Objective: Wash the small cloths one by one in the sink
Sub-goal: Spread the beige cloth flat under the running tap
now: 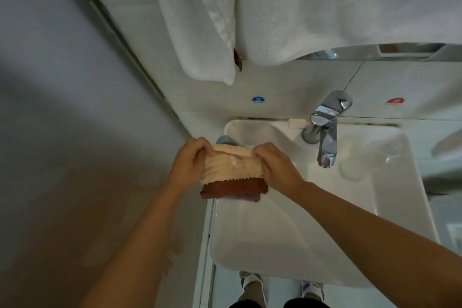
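Note:
A cream ribbed cloth point(233, 166) lies on top of a small stack at the sink's left rim. Under it a reddish-brown cloth point(233, 188) shows, with a purple-grey edge point(251, 198) below and a blue cloth point(225, 139) peeking out behind. My left hand point(191, 160) pinches the cream cloth's far left corner. My right hand point(276, 165) pinches its far right corner. The white sink point(287, 227) spreads out to the right of the stack.
A chrome tap point(326, 130) stands at the back of the sink, spout over the basin. White towels point(300, 7) hang above. A clear glass point(355, 165) sits on the right rim. A wall runs close on the left. My shoes point(252, 282) show below the sink.

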Tool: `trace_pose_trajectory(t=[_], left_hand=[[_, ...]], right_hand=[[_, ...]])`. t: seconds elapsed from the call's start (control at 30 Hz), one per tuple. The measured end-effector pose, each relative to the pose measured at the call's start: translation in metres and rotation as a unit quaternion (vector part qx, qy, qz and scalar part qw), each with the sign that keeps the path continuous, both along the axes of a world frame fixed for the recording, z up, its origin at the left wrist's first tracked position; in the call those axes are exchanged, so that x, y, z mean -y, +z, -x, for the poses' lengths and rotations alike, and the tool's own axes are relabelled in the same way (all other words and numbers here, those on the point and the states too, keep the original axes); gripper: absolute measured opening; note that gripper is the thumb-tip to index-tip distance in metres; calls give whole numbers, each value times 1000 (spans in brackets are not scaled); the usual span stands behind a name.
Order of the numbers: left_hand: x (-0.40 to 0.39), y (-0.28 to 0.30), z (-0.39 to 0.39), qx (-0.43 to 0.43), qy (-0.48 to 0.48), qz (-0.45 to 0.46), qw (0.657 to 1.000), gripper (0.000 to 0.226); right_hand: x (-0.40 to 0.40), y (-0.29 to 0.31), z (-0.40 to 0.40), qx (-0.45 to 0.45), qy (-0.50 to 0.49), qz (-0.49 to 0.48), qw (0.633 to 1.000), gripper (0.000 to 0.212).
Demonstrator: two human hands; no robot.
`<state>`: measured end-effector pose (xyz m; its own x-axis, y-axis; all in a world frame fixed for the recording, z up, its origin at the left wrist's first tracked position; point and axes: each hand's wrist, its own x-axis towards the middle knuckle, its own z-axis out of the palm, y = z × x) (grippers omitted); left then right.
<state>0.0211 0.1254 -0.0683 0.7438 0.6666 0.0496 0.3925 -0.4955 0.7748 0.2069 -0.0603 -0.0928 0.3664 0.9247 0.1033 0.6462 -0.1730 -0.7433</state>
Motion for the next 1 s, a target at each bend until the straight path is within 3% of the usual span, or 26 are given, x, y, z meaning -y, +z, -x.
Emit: trace_pose_trajectory(t=[0.07,0.23,0.37,0.47,0.63,0.77,0.87,0.9,0.93,1.0], left_hand=[[2,-1,3,-1,-4,-6,1000,34],[4,3,9,-50,29,106,993,43],[7,20,7,-28,41,136,989,47],[17,39,5,-33,29,134,990,60],[58,58,-1,-6,-8,162,987,63],[123,27,-27,-6,-33,152,988,54],[164,-14,-59,-52,-52,148,986,48],[172,-28,-69,-70,-53,132,987,47],[177,-42,-77,-92,-56,118,987,48],[185,-63,-89,-145,-66,107,981,53]], right_hand=[[4,-1,-1,-7,-2,0,1000,45],[3,-8,-2,-77,-69,13,995,38],[3,-13,6,-142,-86,85,983,67],[9,-3,14,-156,-74,58,983,72],[76,13,8,-85,-77,27,993,72],[160,-1,-16,-42,-134,88,986,53],[191,-17,-37,-34,-187,128,973,17],[197,-21,-44,-62,-210,129,967,18],[204,-26,-51,-27,-201,133,970,21],[207,-43,-60,-8,-155,133,979,47]])
